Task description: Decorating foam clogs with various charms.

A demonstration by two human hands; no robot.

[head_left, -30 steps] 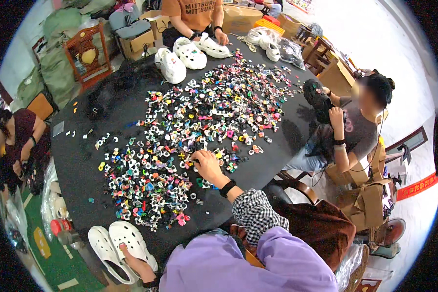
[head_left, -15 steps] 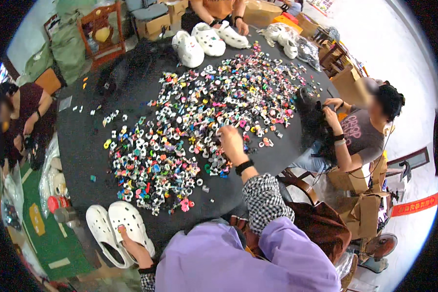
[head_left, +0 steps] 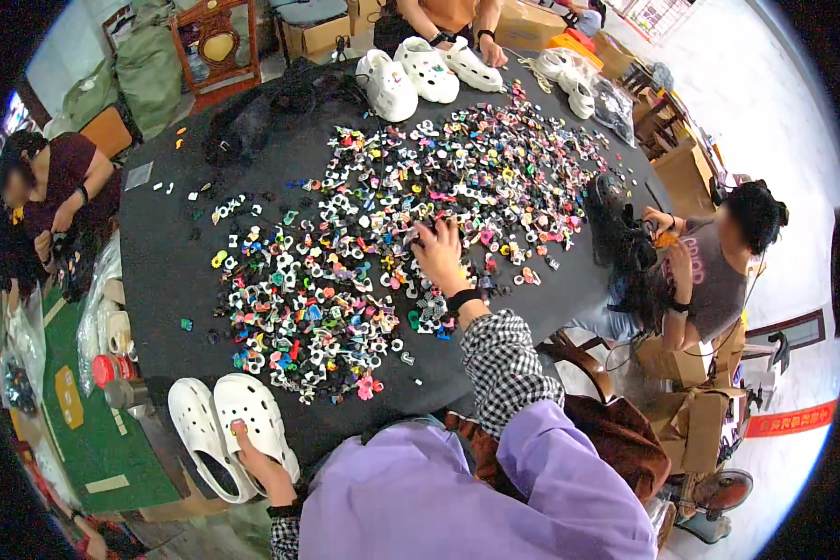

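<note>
My left hand point(head_left: 265, 467) grips the right one of two white clogs point(head_left: 250, 409) at the near left table edge. Its thumb lies on the upper by the foot opening, with a small coloured spot at the tip; the other fingers are hidden. The second white clog point(head_left: 194, 425) lies alongside, touching or nearly so. Over the middle of a wide heap of small colourful shoe charms point(head_left: 313, 308), my right hand point(head_left: 441, 257) reaches down with its fingers apart. The fingertips are among the charms, and I make out nothing held.
Several white clogs point(head_left: 425, 70) stand at the far edge of the black table point(head_left: 159, 280), before a person in orange. Other people sit left and right, the right one handling black items point(head_left: 616, 219). A brown chair point(head_left: 583, 359) and cardboard boxes point(head_left: 705, 425) are at the right.
My right hand has shifted a little left over the heap, and its fingers have spread. My left hand stays on the clog. The whole view has shifted slightly.
</note>
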